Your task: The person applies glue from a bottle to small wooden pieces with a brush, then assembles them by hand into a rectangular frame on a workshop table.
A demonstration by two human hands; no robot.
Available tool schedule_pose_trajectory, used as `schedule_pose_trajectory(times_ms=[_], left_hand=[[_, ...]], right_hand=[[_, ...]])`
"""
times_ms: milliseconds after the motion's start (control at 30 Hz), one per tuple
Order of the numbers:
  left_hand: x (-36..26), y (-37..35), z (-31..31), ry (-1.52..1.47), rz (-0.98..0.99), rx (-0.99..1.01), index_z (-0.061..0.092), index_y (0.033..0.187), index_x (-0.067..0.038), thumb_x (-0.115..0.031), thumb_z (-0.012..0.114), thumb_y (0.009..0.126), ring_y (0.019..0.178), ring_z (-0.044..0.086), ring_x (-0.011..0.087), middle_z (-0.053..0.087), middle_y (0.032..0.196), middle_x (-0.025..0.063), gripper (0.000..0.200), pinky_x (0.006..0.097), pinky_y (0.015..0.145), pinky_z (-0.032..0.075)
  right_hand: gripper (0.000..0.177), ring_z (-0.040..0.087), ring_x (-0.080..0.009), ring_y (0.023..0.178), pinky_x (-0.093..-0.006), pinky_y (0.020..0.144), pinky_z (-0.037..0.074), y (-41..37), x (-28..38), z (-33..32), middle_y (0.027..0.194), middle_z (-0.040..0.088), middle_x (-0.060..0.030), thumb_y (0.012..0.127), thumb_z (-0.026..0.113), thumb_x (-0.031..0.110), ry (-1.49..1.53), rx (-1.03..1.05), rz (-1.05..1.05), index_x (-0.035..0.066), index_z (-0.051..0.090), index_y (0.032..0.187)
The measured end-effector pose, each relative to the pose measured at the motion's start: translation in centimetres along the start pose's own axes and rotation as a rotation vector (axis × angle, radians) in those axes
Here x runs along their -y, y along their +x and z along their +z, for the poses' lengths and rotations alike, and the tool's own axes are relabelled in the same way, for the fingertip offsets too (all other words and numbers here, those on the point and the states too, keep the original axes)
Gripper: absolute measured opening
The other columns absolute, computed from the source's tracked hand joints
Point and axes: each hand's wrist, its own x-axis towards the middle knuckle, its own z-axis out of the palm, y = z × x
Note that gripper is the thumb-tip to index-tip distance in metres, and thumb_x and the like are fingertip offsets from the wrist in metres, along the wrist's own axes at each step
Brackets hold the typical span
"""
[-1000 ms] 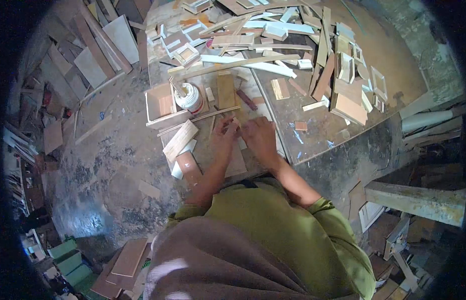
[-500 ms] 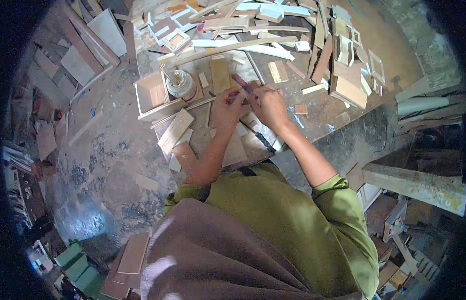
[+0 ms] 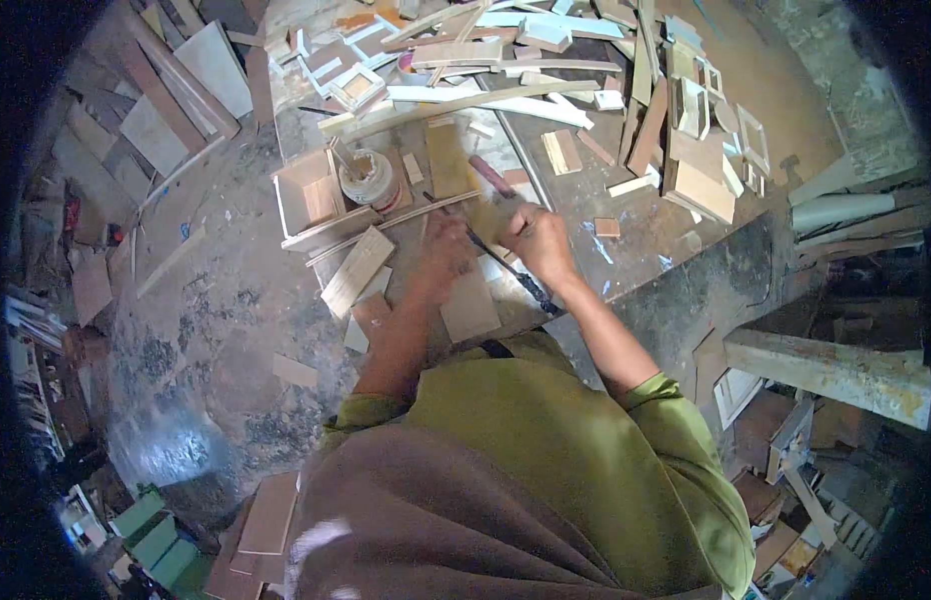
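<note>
My left hand (image 3: 448, 245), smeared by motion, hovers at the near part of the workbench beside a thin wooden strip (image 3: 406, 211). My right hand (image 3: 543, 243) is closed with its fingers curled; whatever they may hold is hidden. Just beyond it lies a dark reddish stick-like piece (image 3: 493, 177), apart from both hands. Between my forearms a thin black tool (image 3: 531, 285) slants toward the bench's front edge. A flat tan board (image 3: 447, 160) rests ahead of my left hand.
To the left are an open wooden box (image 3: 311, 195) and a glass jar (image 3: 371, 182) with a brush or stick in it. Wooden offcuts (image 3: 476, 55) pile up across the back. Small frames and a block (image 3: 698, 190) stand at the right.
My hands have moved apart and nearer to me. The reddish piece, earlier at my fingers, now lies on the bench, let go.
</note>
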Motion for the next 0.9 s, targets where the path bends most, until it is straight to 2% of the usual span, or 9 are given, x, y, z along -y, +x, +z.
schedule_pose_trajectory(times_ms=[67, 167, 233, 367, 467, 567, 667, 767, 900], left_hand=[[-1.2, -2.4, 2.3, 0.078, -0.068, 0.005, 0.051, 0.107, -0.015, -0.036, 0.057, 0.084, 0.091, 0.05, 0.0143, 0.053, 0.1, -0.0018, 0.032, 0.0324, 0.069, 0.046], [-0.7, -2.1, 2.6, 0.148, -0.104, 0.112, 0.054, 0.108, -0.015, -0.038, 0.059, 0.082, 0.09, 0.052, 0.0134, 0.055, 0.098, -0.0027, 0.035, 0.0315, 0.071, 0.046], [0.4, -1.0, 2.0, 0.127, -0.04, 0.119, 0.056, 0.107, -0.015, -0.039, 0.061, 0.082, 0.089, 0.053, 0.0127, 0.057, 0.096, -0.0019, 0.035, 0.0314, 0.071, 0.046], [0.9, -0.6, 1.8, 0.151, 0.063, 0.2, 0.056, 0.105, -0.013, -0.041, 0.061, 0.081, 0.087, 0.054, 0.0122, 0.058, 0.093, -0.0005, 0.037, 0.0322, 0.071, 0.047], [1.1, -1.2, 2.9, 0.092, 0.076, 0.169, 0.058, 0.101, -0.01, -0.04, 0.059, 0.083, 0.083, 0.056, 0.0122, 0.059, 0.09, 0.0003, 0.035, 0.0317, 0.069, 0.048], [2.7, 0.6, 1.1, 0.165, 0.074, -0.029, 0.06, 0.096, -0.007, -0.038, 0.058, 0.084, 0.079, 0.057, 0.0123, 0.059, 0.085, 0.0006, 0.034, 0.031, 0.067, 0.049], [0.5, -0.6, 1.5, 0.254, 0.035, -0.029, 0.059, 0.095, -0.007, -0.038, 0.058, 0.083, 0.075, 0.057, 0.0123, 0.058, 0.08, 0.0013, 0.033, 0.0303, 0.065, 0.049], [-0.1, -1.1, 2.4, 0.385, 0.047, -0.003, 0.057, 0.096, -0.008, -0.039, 0.058, 0.083, 0.072, 0.057, 0.012, 0.058, 0.078, 0.0009, 0.034, 0.0293, 0.064, 0.049], [2.6, 1.0, 1.3, 0.21, 0.075, 0.002, 0.056, 0.098, -0.009, -0.037, 0.057, 0.084, 0.068, 0.057, 0.0115, 0.058, 0.078, 0.0005, 0.031, 0.0279, 0.062, 0.048]], right_hand=[[0.017, 0.057, -0.0172, 0.057, -0.031, 0.056, 0.045, -0.3, -0.3, 1.4, 0.063, 0.059, -0.0112, 0.07, 0.07, 0.008, 0.096, -0.075, -0.143, -0.001, 0.056, 0.068], [0.01, 0.062, -0.0233, 0.061, -0.0323, 0.056, 0.047, -0.8, 0.3, 1.9, 0.068, 0.061, -0.0156, 0.075, 0.064, 0.007, 0.099, 0.023, -0.099, 0.0, 0.061, 0.081], [0.012, 0.064, -0.0301, 0.068, -0.0332, 0.057, 0.048, -0.9, 0.4, 2.0, 0.074, 0.062, -0.0187, 0.079, 0.06, 0.007, -0.002, 0.038, -0.127, 0.002, 0.063, 0.09], [0.013, 0.064, -0.0303, 0.066, -0.0326, 0.056, 0.048, -1.3, 1.3, 1.5, 0.072, 0.062, -0.0185, 0.076, 0.061, 0.007, 0.042, -0.04, -0.152, 0.002, 0.064, 0.088], [0.011, 0.061, -0.034, 0.07, -0.0404, 0.061, 0.048, -1.6, 1.1, 1.0, 0.077, 0.062, -0.0165, 0.074, 0.058, 0.004, -0.079, -0.019, 0.042, 0.008, 0.066, 0.081], [0.007, 0.061, -0.0338, 0.068, -0.0406, 0.061, 0.048, -1.8, 3.2, -1.1, 0.074, 0.062, -0.017, 0.072, 0.061, 0.008, -0.064, -0.024, 0.168, 0.008, 0.067, 0.075], [0.006, 0.06, -0.0338, 0.063, -0.041, 0.058, 0.047, -2.0, 1.8, -1.0, 0.069, 0.062, -0.0157, 0.07, 0.065, 0.011, -0.077, -0.078, -0.124, 0.01, 0.068, 0.075], [0.01, 0.058, -0.031, 0.054, -0.0375, 0.052, 0.045, -1.8, 1.4, 0.5, 0.063, 0.06, -0.0156, 0.07, 0.068, 0.011, -0.049, -0.179, -0.181, 0.002, 0.064, 0.069], [0.015, 0.059, -0.0349, 0.064, -0.0409, 0.058, 0.046, -2.1, 3.1, -0.8, 0.071, 0.061, -0.0162, 0.071, 0.067, 0.015, -0.229, 0.004, 0.06, 0.009, 0.066, 0.085]])
